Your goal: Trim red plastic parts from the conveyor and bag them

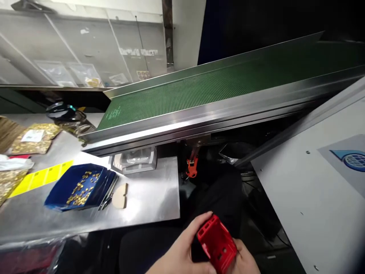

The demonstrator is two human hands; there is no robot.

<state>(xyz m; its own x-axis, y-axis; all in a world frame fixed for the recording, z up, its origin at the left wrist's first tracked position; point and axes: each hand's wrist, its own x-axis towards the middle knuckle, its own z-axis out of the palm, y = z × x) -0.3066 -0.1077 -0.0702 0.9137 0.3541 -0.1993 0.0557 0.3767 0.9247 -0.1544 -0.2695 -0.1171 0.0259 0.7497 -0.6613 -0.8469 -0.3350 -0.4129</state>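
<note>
You have the red plastic housing (217,243) low over your lap at the near edge, clear of the desk (148,201), with your left hand (182,253) wrapped round its left side and your right hand (245,260) under its near right end, fingers of both clamped on it. Nothing is fitted to it yet, I judge: the brass parts lie in the blue tray (76,187) and the green conveyor (199,91) is bare. Its long axis runs from far left to near right, open face up.
</note>
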